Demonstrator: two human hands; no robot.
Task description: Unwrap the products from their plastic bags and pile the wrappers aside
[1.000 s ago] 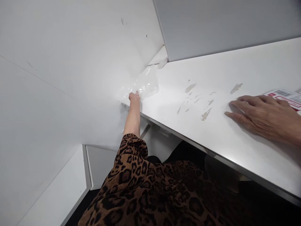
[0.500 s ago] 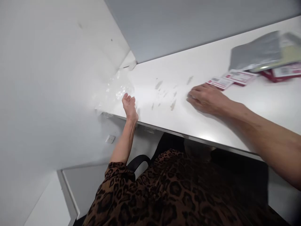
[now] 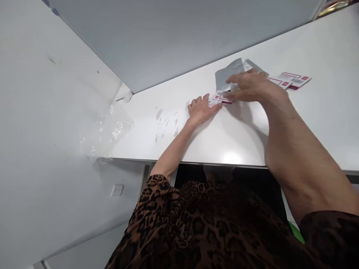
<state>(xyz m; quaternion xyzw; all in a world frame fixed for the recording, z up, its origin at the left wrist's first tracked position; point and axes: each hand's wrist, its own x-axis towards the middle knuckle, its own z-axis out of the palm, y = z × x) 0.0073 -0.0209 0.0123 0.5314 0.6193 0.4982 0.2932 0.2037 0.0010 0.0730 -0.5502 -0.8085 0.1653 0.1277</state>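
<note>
My left hand (image 3: 200, 109) lies on the white table with its fingers spread, at the left end of some red-and-white printed cards (image 3: 219, 98). Over the right end of those cards and a grey pouch (image 3: 228, 73) reaches my right hand (image 3: 249, 86), its fingers apart and slightly curled. Whether its fingertips touch the cards or the pouch I cannot tell. Behind that hand shows part of a second grey pouch (image 3: 256, 66). More red-and-white cards (image 3: 294, 79) fan out to the right of my right wrist, partly overlapping.
Crumpled clear plastic (image 3: 112, 130) lies at the left end of the white table (image 3: 314, 123), against the wall. A grey panel (image 3: 179, 41) rises along the back edge. Grey marks (image 3: 168, 123) dot the tabletop at left. Shiny gold packaging (image 3: 336, 6) shows at the far right corner.
My left hand has moved right, from the table's left front edge to the cards. My right hand has moved from the cards' left end to above the pouches. The view has turned right.
</note>
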